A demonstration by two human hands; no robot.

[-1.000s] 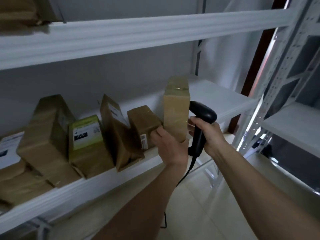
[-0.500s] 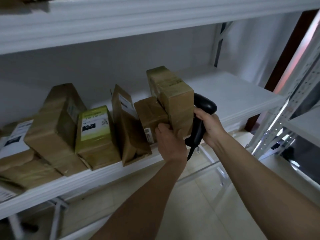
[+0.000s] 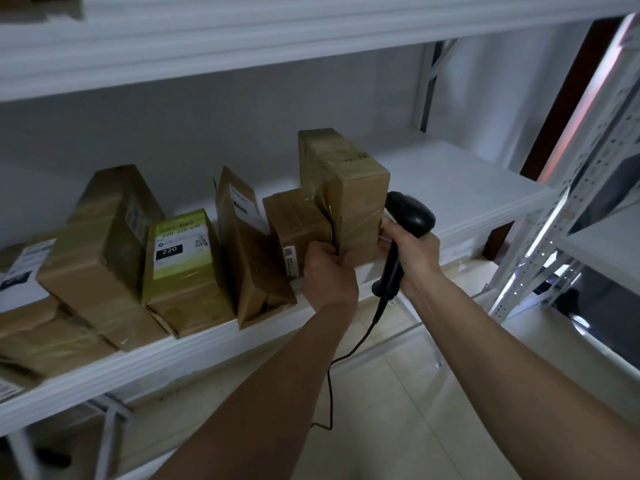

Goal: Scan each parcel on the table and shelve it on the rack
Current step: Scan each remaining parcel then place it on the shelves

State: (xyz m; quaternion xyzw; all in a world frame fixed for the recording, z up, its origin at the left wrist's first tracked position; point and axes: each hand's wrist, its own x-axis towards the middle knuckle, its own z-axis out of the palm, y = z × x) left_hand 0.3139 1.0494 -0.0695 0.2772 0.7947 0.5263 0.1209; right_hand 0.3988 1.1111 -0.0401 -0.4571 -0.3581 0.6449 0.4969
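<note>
A tall brown taped parcel [image 3: 349, 188] stands upright on the white rack shelf [image 3: 460, 188], at the right end of a row of parcels. My left hand [image 3: 327, 271] grips its near lower edge. My right hand [image 3: 414, 252] holds a black corded barcode scanner [image 3: 407, 220], and its fingers touch the parcel's right side. A smaller brown parcel [image 3: 294, 223] stands just left of it, touching it.
Further left on the same shelf lean a flat brown parcel [image 3: 242, 244], a green-labelled box marked 220 [image 3: 181, 258] and several more brown parcels [image 3: 104, 244]. An upper shelf [image 3: 277, 39] hangs overhead. The shelf's right part is bare. A second rack [image 3: 595, 161] stands at right.
The tall parcel has gone from held up in front of the shelf to standing on it beside the small parcel. Both hands moved in with it.
</note>
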